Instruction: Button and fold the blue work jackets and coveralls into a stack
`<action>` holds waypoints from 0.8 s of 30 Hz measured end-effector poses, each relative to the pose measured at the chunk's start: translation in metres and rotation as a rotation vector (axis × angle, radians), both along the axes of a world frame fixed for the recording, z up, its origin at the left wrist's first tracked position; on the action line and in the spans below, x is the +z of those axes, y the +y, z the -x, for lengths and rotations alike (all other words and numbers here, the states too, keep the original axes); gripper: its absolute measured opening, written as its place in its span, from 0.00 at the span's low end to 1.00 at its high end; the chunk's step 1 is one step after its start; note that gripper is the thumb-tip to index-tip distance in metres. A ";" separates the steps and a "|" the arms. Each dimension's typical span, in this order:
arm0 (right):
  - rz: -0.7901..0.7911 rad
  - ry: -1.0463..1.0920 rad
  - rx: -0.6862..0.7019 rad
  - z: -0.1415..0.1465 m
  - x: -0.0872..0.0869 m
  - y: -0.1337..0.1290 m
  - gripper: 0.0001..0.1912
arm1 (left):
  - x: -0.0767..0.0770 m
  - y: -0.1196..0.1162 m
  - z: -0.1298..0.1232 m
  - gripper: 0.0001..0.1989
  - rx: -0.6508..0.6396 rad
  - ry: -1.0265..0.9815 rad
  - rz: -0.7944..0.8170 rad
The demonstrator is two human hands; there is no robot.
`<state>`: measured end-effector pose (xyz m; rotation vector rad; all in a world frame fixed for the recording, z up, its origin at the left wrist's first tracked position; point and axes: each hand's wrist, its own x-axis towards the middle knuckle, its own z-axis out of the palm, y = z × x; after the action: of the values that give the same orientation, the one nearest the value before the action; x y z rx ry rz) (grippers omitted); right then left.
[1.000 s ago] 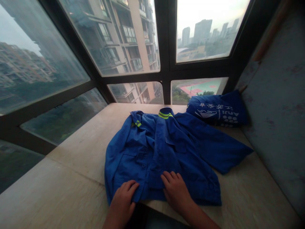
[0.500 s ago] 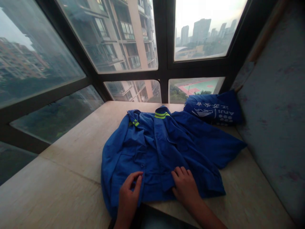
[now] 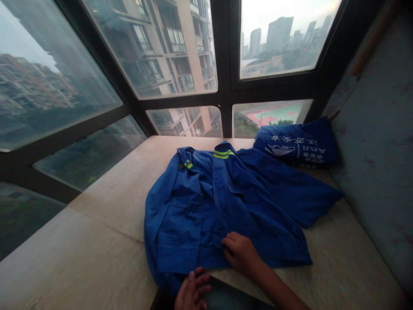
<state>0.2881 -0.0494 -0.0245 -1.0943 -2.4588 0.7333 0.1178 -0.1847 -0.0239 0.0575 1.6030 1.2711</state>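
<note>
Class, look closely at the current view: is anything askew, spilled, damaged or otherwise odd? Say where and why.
Only mildly askew: the blue jacket lies lopsided on the pale ledge. One sleeve spreads toward the wall, while the other sleeve runs down alongside its body. No spill or damage is visible.

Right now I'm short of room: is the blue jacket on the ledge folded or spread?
Spread: the jacket lies broad across the ledge, its collar and one outstretched sleeve both showing.
</note>
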 end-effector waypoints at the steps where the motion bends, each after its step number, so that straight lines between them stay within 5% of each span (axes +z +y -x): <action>1: -0.014 0.028 -0.009 -0.001 -0.003 -0.001 0.09 | 0.004 0.002 0.004 0.19 0.033 -0.015 -0.002; 8: 0.021 0.181 -0.062 0.001 -0.007 -0.001 0.11 | 0.030 0.033 -0.003 0.13 0.207 -0.271 -0.065; 12: 0.074 0.286 -0.105 0.001 -0.007 0.002 0.11 | 0.043 0.050 -0.010 0.12 0.289 -0.169 -0.125; 18: 0.145 0.433 -0.128 -0.001 -0.004 0.003 0.14 | 0.043 0.062 -0.024 0.08 0.237 0.077 -0.180; 24: 0.546 0.833 -0.522 -0.016 0.003 0.016 0.14 | 0.028 0.060 -0.037 0.11 0.118 0.003 -0.029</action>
<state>0.3038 -0.0332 -0.0212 -1.1957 -1.2401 1.3639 0.1547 -0.1251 0.0040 -0.0169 1.6100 1.3859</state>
